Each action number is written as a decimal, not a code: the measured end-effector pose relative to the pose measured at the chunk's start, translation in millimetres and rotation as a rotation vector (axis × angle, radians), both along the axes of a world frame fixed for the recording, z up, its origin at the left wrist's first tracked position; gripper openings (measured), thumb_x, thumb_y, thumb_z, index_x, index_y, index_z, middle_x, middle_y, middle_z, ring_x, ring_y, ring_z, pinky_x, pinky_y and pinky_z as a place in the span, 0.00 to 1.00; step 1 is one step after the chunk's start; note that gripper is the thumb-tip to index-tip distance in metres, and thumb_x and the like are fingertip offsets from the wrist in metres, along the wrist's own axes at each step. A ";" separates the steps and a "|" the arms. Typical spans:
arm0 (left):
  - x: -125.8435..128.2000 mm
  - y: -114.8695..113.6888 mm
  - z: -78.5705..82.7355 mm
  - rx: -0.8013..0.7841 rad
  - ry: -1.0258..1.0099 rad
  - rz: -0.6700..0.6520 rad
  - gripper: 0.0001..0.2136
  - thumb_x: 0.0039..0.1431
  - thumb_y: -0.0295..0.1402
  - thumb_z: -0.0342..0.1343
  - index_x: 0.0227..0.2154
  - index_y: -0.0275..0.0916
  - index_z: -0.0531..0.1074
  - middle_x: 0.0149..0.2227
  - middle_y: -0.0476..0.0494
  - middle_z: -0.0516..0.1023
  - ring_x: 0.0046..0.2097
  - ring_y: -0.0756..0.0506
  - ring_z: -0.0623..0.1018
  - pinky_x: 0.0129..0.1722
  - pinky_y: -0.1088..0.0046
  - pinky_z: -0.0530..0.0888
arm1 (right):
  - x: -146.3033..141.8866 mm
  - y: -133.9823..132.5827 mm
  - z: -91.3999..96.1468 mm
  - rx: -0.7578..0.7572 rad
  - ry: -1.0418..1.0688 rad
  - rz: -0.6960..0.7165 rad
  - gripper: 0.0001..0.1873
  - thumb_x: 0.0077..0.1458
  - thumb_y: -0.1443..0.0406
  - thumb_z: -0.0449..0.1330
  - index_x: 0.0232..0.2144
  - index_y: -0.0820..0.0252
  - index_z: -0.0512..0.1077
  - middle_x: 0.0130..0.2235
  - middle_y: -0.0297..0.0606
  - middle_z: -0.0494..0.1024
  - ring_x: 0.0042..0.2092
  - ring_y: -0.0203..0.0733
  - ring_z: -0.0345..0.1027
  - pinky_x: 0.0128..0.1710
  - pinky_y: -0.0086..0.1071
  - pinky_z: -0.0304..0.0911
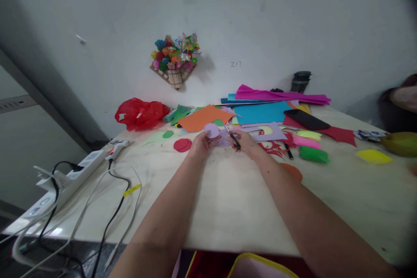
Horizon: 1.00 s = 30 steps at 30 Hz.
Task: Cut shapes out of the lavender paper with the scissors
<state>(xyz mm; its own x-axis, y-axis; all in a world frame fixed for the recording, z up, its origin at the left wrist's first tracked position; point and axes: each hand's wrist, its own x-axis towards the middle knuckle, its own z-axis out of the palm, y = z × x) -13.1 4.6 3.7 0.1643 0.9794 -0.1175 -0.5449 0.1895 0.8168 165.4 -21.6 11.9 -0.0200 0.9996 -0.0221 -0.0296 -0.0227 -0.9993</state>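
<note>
Between the fingers of my left hand (202, 142) is a round piece of lilac paper (211, 129), held up over the table. My right hand (243, 142) grips a pair of scissors (235, 140) with dark handles, the blades pointing away and slightly left, apart from the lilac circle. More lilac paper (223, 141) lies under and between the hands. Beyond them is a sheet of orange paper (203, 118). Red paper circles (182, 145) rest left of my left hand, and an orange circle (292, 172) lies partly behind my right forearm.
A black phone (306, 119) lies on coloured sheets at the right, near a green clay packet (313, 154) and a yellow packet (374, 156). A red plastic bag (140, 114) sits back left. A power strip (70, 180) with trailing cables runs along the left edge.
</note>
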 end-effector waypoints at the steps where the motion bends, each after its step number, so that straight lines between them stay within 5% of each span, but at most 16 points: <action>1: -0.3 0.1 0.4 -0.004 -0.006 -0.016 0.18 0.64 0.28 0.50 0.53 0.26 0.72 0.46 0.27 0.83 0.44 0.37 0.85 0.33 0.71 0.80 | -0.4 -0.8 0.8 -0.002 -0.002 -0.002 0.10 0.50 0.68 0.68 0.36 0.60 0.72 0.15 0.25 0.68 0.16 0.32 0.58 0.15 0.24 0.54; 6: -2.1 1.0 1.0 -0.008 -0.028 -0.041 0.20 0.63 0.29 0.50 0.56 0.26 0.70 0.46 0.26 0.83 0.46 0.36 0.85 0.35 0.67 0.81 | -1.0 -4.7 3.9 0.013 -0.008 0.027 0.09 0.46 0.64 0.69 0.29 0.60 0.72 0.15 0.26 0.68 0.16 0.30 0.58 0.15 0.22 0.52; 13: -5.0 1.8 0.0 0.059 0.059 0.051 0.13 0.63 0.25 0.52 0.48 0.28 0.75 0.34 0.35 0.84 0.32 0.44 0.84 0.38 0.68 0.82 | 2.2 -3.7 1.7 0.065 0.040 0.112 0.14 0.43 0.57 0.68 0.23 0.59 0.69 0.16 0.28 0.68 0.17 0.30 0.59 0.15 0.23 0.51; 20: -15.3 6.0 -1.7 0.235 0.254 0.124 0.11 0.60 0.29 0.61 0.45 0.33 0.74 0.40 0.34 0.84 0.40 0.41 0.85 0.46 0.64 0.80 | 4.9 -3.8 2.4 0.139 0.018 0.097 0.19 0.40 0.53 0.70 0.23 0.58 0.67 0.16 0.29 0.68 0.16 0.30 0.57 0.14 0.25 0.51; 26: -46.8 22.0 6.8 0.225 0.836 0.526 0.03 0.60 0.33 0.58 0.33 0.40 0.73 0.36 0.41 0.82 0.48 0.38 0.81 0.50 0.59 0.76 | 6.3 -0.3 0.3 0.157 0.036 0.043 0.17 0.41 0.54 0.68 0.25 0.59 0.70 0.16 0.29 0.68 0.16 0.31 0.57 0.15 0.26 0.51; 30: -63.2 18.2 12.9 0.278 1.292 0.731 0.04 0.59 0.30 0.56 0.30 0.39 0.75 0.51 0.33 0.81 0.64 0.35 0.69 0.64 0.58 0.64 | 6.6 0.9 0.6 0.132 0.043 -0.013 0.17 0.39 0.54 0.68 0.27 0.59 0.71 0.16 0.28 0.68 0.16 0.31 0.57 0.15 0.25 0.50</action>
